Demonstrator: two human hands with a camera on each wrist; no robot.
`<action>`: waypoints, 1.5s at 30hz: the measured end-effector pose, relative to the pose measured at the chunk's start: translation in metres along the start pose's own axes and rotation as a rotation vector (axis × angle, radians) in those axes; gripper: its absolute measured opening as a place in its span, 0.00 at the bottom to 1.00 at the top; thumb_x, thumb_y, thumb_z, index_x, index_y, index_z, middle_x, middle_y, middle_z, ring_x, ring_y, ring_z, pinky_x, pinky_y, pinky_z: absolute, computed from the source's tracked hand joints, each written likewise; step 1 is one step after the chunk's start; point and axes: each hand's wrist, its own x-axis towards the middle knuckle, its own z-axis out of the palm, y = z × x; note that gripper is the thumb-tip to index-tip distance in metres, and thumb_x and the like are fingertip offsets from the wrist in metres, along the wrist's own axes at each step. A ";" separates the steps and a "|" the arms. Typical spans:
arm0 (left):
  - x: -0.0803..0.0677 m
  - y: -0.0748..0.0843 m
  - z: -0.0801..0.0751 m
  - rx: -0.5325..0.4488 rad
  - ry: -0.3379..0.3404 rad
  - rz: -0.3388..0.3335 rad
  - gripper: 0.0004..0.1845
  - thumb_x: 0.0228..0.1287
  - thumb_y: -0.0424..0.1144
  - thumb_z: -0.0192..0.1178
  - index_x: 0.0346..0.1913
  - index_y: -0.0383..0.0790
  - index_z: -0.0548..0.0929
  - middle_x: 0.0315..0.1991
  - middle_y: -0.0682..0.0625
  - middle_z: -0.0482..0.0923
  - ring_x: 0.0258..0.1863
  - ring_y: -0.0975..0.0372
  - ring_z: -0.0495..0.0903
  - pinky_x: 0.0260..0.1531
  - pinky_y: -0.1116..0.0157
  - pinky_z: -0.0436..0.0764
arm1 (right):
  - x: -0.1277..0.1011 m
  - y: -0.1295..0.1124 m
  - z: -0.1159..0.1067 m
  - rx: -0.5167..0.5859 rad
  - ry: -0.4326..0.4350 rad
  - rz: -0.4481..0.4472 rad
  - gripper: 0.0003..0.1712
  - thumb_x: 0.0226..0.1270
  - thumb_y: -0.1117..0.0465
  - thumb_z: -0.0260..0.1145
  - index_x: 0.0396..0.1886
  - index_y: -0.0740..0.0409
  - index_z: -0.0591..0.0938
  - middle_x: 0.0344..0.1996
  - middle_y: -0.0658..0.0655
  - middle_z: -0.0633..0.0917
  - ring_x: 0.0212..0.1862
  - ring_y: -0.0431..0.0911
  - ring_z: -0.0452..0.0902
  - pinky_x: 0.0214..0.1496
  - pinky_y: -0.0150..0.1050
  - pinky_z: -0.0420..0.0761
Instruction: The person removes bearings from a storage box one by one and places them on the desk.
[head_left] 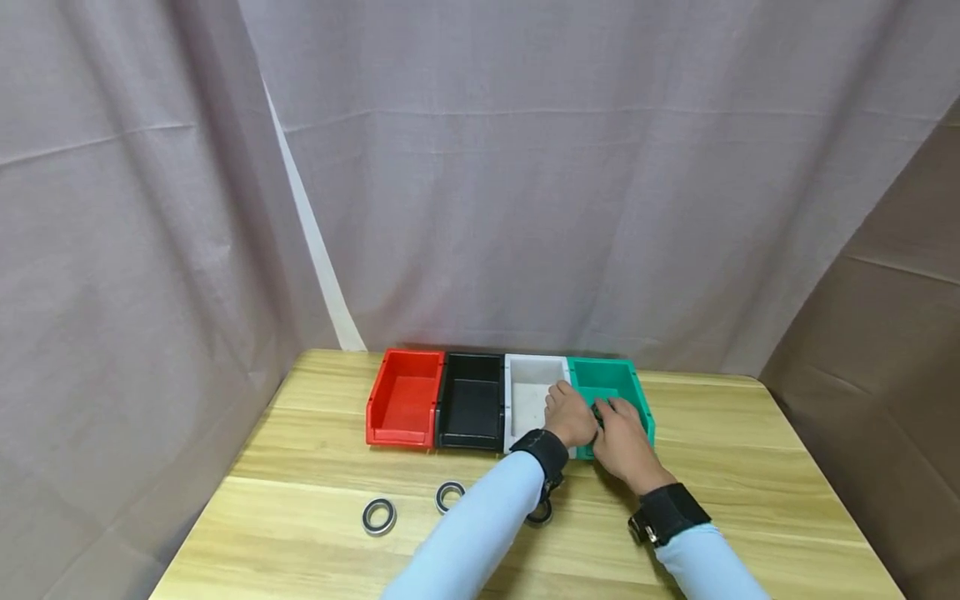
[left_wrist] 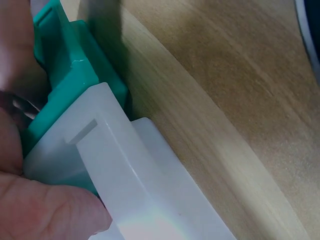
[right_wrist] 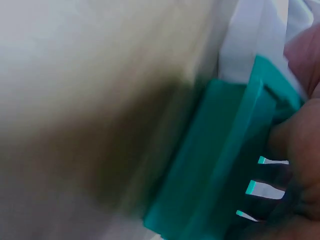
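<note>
Meeting over the front edge of the green bin point(head_left: 611, 392), both hands work at the same spot, and something small and dark sits between their fingertips there, too hidden to identify. The left hand point(head_left: 570, 417) lies across the front corner where the white bin point(head_left: 528, 400) and the green bin touch, fingers curled down over the rims; the left wrist view shows a thumb pressed against the white bin's front lip with the green wall just behind it. The right hand point(head_left: 622, 442) covers the green bin's front, fingers bent over its low front wall, and the right wrist view shows them hooked on that green edge. Both forearms, in pale blue sleeves with black wrist straps, reach forward from the near side of the wooden table point(head_left: 750, 467). The green bin stands at the right end of a row of four touching bins, its long axis running away from the person, open front toward them. Beside the white bin come a black bin point(head_left: 472, 404) and a red bin point(head_left: 405, 400). Two metal rings point(head_left: 378, 515) lie on the table nearer the person, with a third partly under the left sleeve.
</note>
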 end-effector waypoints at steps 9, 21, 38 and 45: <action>-0.008 -0.001 -0.010 -0.038 0.009 0.026 0.30 0.80 0.41 0.52 0.75 0.30 0.57 0.64 0.36 0.66 0.60 0.49 0.68 0.67 0.56 0.73 | 0.037 0.000 0.001 -0.077 -0.132 0.054 0.25 0.72 0.65 0.63 0.64 0.75 0.80 0.54 0.78 0.85 0.58 0.73 0.81 0.65 0.64 0.80; -0.003 -0.004 0.000 -0.057 0.045 0.024 0.32 0.77 0.41 0.54 0.75 0.29 0.57 0.63 0.35 0.66 0.60 0.48 0.69 0.67 0.55 0.74 | 0.041 0.001 0.001 -0.073 -0.116 0.055 0.05 0.70 0.67 0.64 0.39 0.64 0.86 0.38 0.67 0.86 0.44 0.63 0.83 0.50 0.59 0.83; 0.002 -0.002 0.005 -0.075 0.049 0.009 0.30 0.78 0.41 0.54 0.74 0.30 0.59 0.63 0.35 0.67 0.61 0.48 0.69 0.68 0.53 0.73 | 0.039 -0.001 -0.002 -0.095 -0.133 0.074 0.08 0.71 0.68 0.64 0.44 0.66 0.86 0.40 0.68 0.86 0.47 0.65 0.82 0.54 0.61 0.82; 0.002 -0.001 0.005 -0.089 0.017 -0.008 0.32 0.78 0.41 0.54 0.75 0.30 0.57 0.63 0.35 0.66 0.62 0.47 0.68 0.69 0.53 0.73 | 0.037 -0.002 -0.004 -0.164 -0.149 0.068 0.12 0.73 0.66 0.64 0.50 0.69 0.85 0.46 0.72 0.84 0.53 0.70 0.79 0.63 0.64 0.78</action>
